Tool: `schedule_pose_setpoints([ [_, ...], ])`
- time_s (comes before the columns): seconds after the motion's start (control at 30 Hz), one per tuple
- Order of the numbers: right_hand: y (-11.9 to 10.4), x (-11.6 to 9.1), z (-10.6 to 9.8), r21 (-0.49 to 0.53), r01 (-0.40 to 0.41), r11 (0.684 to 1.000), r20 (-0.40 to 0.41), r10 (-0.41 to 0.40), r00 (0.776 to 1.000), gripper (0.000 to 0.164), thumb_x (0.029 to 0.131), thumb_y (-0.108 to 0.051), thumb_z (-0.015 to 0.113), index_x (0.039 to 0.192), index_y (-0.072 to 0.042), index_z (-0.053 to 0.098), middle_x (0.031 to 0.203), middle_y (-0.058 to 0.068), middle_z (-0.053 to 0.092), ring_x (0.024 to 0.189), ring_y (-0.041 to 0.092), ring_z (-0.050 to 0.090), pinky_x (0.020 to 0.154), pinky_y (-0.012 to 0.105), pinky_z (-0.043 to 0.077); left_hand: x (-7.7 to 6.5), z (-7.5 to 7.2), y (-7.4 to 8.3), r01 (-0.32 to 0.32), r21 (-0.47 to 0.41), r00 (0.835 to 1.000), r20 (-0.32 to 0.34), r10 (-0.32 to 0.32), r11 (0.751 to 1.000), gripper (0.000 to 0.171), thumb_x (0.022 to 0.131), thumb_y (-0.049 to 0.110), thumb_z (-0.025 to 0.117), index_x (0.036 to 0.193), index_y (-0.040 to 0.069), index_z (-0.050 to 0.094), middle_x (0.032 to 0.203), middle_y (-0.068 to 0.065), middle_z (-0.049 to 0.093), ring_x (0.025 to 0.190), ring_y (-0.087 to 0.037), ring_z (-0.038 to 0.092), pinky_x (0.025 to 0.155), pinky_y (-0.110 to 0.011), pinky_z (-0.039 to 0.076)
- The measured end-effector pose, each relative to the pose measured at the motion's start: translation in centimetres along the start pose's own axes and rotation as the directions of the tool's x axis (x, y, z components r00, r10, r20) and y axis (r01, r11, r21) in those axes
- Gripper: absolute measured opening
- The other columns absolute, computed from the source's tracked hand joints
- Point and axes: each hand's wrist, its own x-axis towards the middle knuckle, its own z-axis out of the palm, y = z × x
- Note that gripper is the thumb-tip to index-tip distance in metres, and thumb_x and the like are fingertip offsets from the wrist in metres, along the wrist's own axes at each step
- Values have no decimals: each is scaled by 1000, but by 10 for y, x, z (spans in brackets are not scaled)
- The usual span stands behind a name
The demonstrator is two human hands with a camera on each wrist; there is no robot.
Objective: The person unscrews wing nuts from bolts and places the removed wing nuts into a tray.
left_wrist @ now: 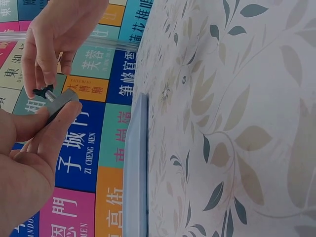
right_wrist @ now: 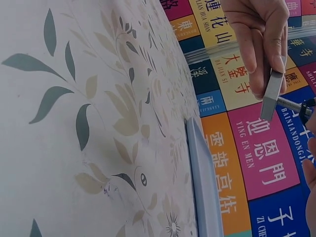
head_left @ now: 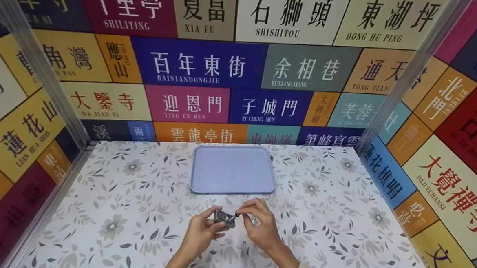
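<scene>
My left hand [head_left: 200, 232] grips a small grey metal block [head_left: 219, 217] between thumb and fingers, above the table. From its right side my right hand [head_left: 263, 227] pinches the black wing-shaped head of a thumbscrew [head_left: 234, 217]. In the right wrist view the screw's silver threaded shaft [right_wrist: 290, 104] meets the flat face of the block [right_wrist: 271, 96], with part of the thread showing outside. The left wrist view has the block [left_wrist: 62, 102] held by its edges, the dark screw head [left_wrist: 43, 92] right at the right fingertips.
A light blue-violet tray [head_left: 233, 192] with a raised rim lies behind the hands. The table [head_left: 135, 226] has a white cover with a leaf and flower print. Colourful sign-covered panels [head_left: 197, 64] stand at the back and both sides, with clear strips at the corners.
</scene>
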Motion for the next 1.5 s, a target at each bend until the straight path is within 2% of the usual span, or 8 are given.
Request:
schedule_pose_setpoints([
  [0.3,1,0,2,11,-16,1000,-8,17,1000,28,83,16,69,87,-11,76,94,5,66,90,19,60,77,21,55,-1,1,0,15,-7,1000,-10,-15,1000,46,93,-8,62,137,-10,50,102,-29,73,90,-29,77,76,-29,67],
  [0.7,3,2,2,15,17,1000,-40,-17,999,31,79,20,70,82,-10,75,92,7,67,89,21,60,77,20,56,0,1,0,14,-18,1000,-11,-14,1000,47,92,-9,62,138,-10,49,101,-30,73,89,-28,77,76,-29,67],
  [0.87,3,2,1,-38,37,999,-70,-39,997,35,78,23,69,86,-10,76,94,9,67,89,24,61,76,20,57,0,0,0,6,-16,1000,-13,-6,1000,45,93,-7,62,137,-9,51,102,-30,73,90,-30,77,76,-30,67],
  [0.93,2,1,-1,-71,17,997,-80,-23,997,33,78,21,69,91,-9,76,95,10,67,91,25,62,78,22,57,0,0,1,3,-22,1000,-15,-3,1000,45,93,-7,63,137,-9,51,102,-30,73,91,-31,77,76,-30,67],
  [1.0,0,0,-2,-86,-36,996,-75,29,997,30,80,16,70,96,-9,75,98,9,67,93,24,62,79,22,56,0,-1,1,0,-21,1000,-14,0,1000,46,93,-6,63,137,-9,51,102,-30,73,91,-32,77,76,-30,67],
  [1.17,-3,-3,-4,-91,-161,983,-8,161,987,26,84,1,75,106,-13,74,105,5,68,101,21,61,84,27,55,0,-1,1,-2,1,1000,-18,2,1000,47,93,-5,64,138,-9,51,100,-29,74,89,-32,77,76,-30,67],
  [1.3,-3,-4,-2,-91,-166,982,25,169,985,26,84,-3,76,107,-15,74,107,4,67,104,22,61,91,31,55,0,-2,2,0,8,1000,-21,0,1000,47,93,-4,65,138,-9,51,100,-28,74,89,-31,77,75,-30,67],
  [1.5,-5,-2,-1,-103,-137,985,32,141,990,32,80,5,75,106,-13,74,104,5,67,102,23,61,90,30,54,1,-2,1,1,3,1000,-15,-1,1000,47,93,-5,64,138,-10,50,101,-29,74,89,-30,77,75,-30,68],
])
